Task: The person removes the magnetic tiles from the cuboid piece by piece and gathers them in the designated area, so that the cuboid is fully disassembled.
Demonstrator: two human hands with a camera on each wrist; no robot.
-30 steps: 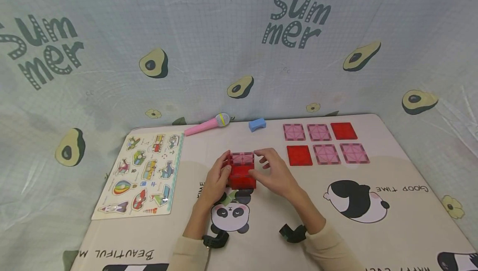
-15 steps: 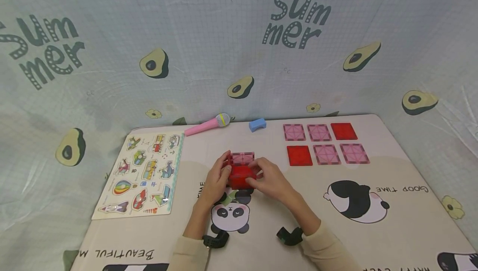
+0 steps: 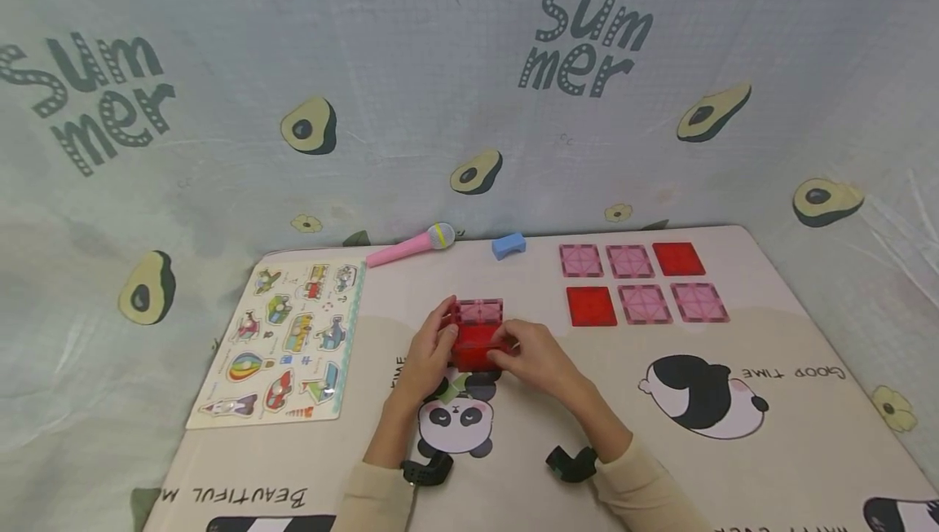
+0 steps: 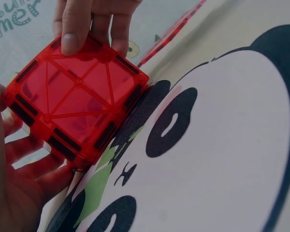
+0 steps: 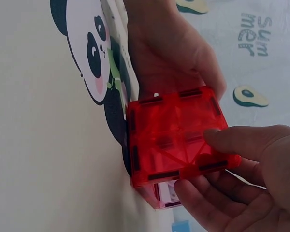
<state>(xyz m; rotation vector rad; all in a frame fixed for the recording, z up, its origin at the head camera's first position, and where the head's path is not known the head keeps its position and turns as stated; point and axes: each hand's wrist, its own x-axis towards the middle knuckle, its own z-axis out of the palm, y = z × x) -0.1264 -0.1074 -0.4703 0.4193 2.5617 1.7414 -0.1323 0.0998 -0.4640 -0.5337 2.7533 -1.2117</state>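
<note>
Left hand (image 3: 429,353) grips, right hand (image 3: 539,357) pinches, a seemingly part-joined box of translucent red and pink plastic squares (image 3: 478,338); six flat red and pink tiles (image 3: 645,304) lie unjoined.

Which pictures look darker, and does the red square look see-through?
Head view: brightest, fairly evenly lit; left wrist view: dimmer, yet the red tile looks see-through, paler in its middle; right wrist view: dim too, with soft shading on the table.
</note>
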